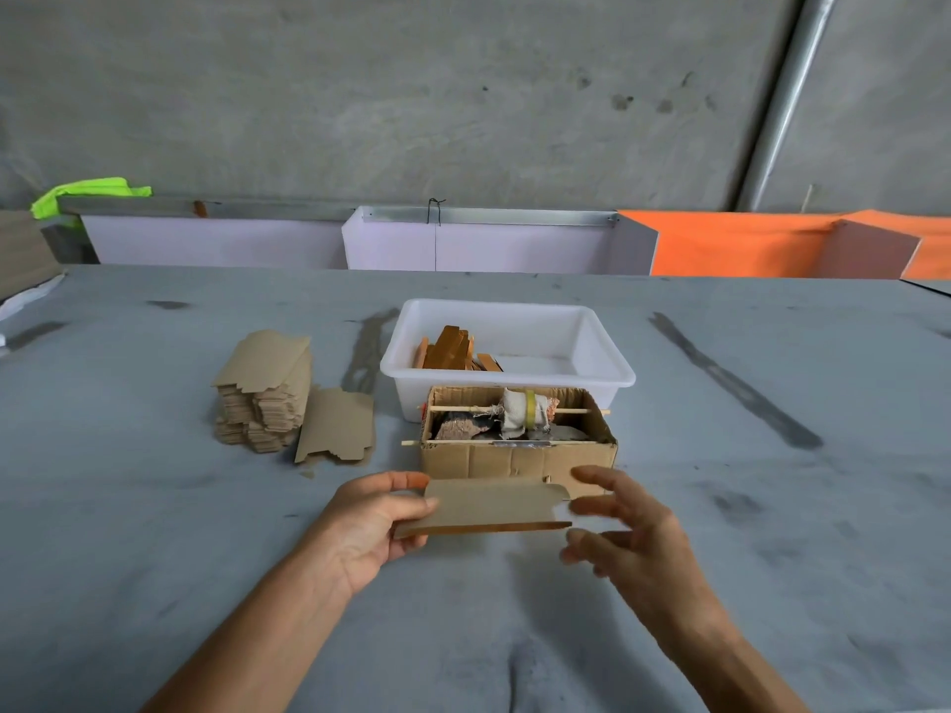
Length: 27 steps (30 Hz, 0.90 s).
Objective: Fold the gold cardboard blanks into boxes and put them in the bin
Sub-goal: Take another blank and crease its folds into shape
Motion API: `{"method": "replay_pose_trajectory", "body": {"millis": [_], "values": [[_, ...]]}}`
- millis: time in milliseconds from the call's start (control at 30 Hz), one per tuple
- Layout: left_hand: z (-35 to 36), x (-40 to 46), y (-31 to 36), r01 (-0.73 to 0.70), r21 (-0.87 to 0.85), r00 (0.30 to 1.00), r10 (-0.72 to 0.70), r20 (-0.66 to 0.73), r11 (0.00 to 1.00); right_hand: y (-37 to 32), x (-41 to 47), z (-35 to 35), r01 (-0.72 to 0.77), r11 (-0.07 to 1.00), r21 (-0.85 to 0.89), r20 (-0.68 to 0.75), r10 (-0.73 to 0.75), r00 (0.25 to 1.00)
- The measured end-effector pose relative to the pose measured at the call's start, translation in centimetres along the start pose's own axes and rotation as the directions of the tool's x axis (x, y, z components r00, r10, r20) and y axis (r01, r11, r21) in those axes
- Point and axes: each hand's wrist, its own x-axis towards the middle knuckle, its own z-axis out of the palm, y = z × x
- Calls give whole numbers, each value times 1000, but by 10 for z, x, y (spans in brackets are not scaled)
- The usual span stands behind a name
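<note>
My left hand (373, 522) pinches the left end of a flat cardboard blank (489, 509), held level above the table with its brown side up and a gold edge showing underneath. Just off the blank's right end hovers my right hand (625, 522), fingers spread and loosely curved, holding nothing. Farther back stands a white plastic bin (607, 352) with several folded gold boxes (450, 349) in its left half. A tall stack of blanks (265, 391) sits at the left, with a loose blank (337, 427) leaning beside it.
Directly behind the held blank is an open brown carton (514, 458) with sticks across it and rags inside, touching the bin's front. The grey table (154, 532) runs wide on both sides. White and orange panels line the far edge.
</note>
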Motion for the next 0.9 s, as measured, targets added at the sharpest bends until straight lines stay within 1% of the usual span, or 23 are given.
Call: {"method": "replay_pose_trajectory", "body": {"millis": [67, 100, 200, 300, 367, 467, 567, 633, 800, 900], "values": [[4, -2, -1, 15, -25, 1000, -15, 23, 1000, -1, -2, 7, -1, 997, 76, 66, -4, 998], [6, -2, -1, 23, -35, 999, -21, 43, 999, -2, -2, 9, -1, 996, 93, 61, -5, 998], [9, -7, 4, 38, -99, 990, -25, 137, 994, -6, -1, 12, -33, 980, 196, 4, 33, 999], [1, -10, 9, 35, -154, 979, -3, 202, 987, -12, 5, 9, -101, 963, 250, -77, 124, 989], [-4, -12, 8, -2, -82, 970, 21, 241, 997, -15, 8, 8, -139, 961, 238, -96, 165, 982], [-1, -16, 5, -39, 56, 955, 20, 297, 998, -19, 12, 9, -178, 963, 202, -53, 192, 980], [7, -15, 5, -11, 71, 971, -7, 241, 997, -22, 12, 10, -218, 957, 191, -2, 223, 975], [10, -14, 4, -2, 64, 982, -10, 191, 998, -22, 12, 9, -230, 953, 195, 7, 233, 972], [17, -15, 2, -37, 15, 991, 35, 128, 999, -20, 14, 11, -247, 929, 275, -23, 263, 965], [21, -15, 0, -59, -33, 994, 62, 94, 998, -19, 15, 14, -255, 924, 286, -3, 267, 964]]}}
